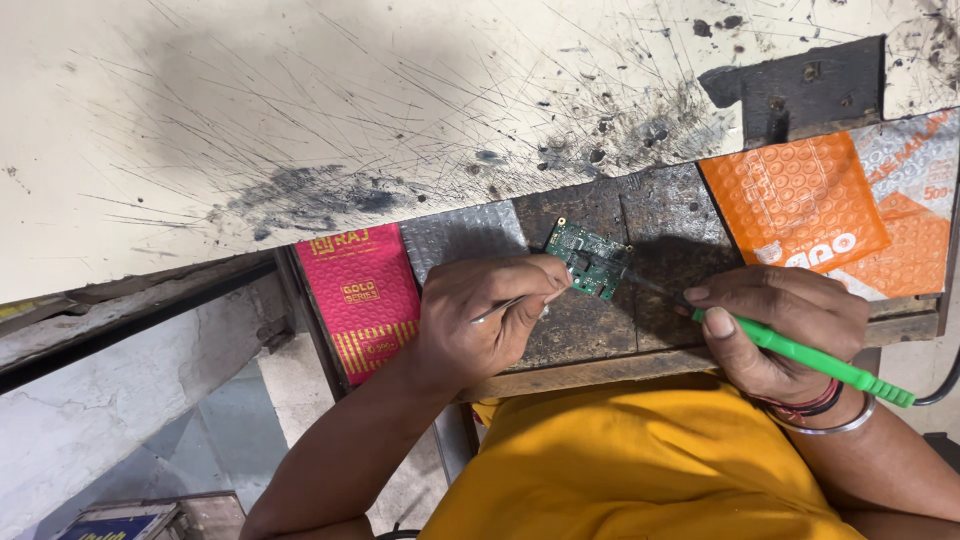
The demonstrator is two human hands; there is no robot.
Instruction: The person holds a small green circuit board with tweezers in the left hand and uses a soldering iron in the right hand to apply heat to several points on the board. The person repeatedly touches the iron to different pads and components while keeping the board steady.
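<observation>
While the small green circuit board [588,260] lies flat on the dark, worn wooden block [650,215], both hands work right at it. The left hand [485,315], just left of the board, is curled — its fingers pinch thin metal tweezers [512,305] that reach the board's near edge. The right hand [785,330], to the right of the board, is closed around a green-handled soldering iron [800,355], whose dark tip touches the board. Left of the board lies a pink packet [362,295]; to its right, an orange packet [800,205].
</observation>
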